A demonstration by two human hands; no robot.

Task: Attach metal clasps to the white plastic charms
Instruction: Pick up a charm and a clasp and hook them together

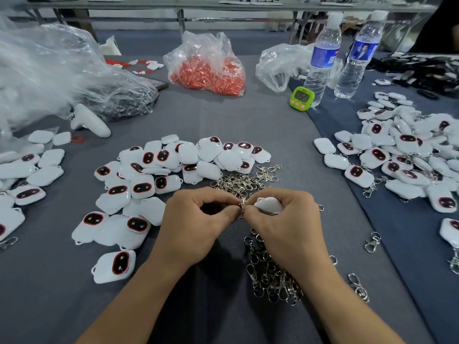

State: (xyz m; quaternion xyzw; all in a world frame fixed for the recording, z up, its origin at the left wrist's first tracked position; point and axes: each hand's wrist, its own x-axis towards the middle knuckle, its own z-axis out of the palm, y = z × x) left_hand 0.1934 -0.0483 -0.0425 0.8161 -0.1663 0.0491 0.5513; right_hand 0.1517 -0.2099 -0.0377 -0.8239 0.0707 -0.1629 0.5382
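One grey surface (223, 120) carries a big clear bag (49, 70) at the left, three spreads of white charms at left (32, 170), middle (159, 175) and right (409, 150), a bag of red pieces (206, 68) at the back, two water bottles (323, 58) and a heap of metal clasps (273, 276) under the right forearm. Two grips, left (198, 217) and right (285, 227), meet above the near middle, fingertips touching. Smaller items: a green timer (301, 99) beside the bottles, one white charm (269, 204) enclosed by the right grip's curled fingers, and one small clasp (242, 204) pinched by the left grip against that charm.
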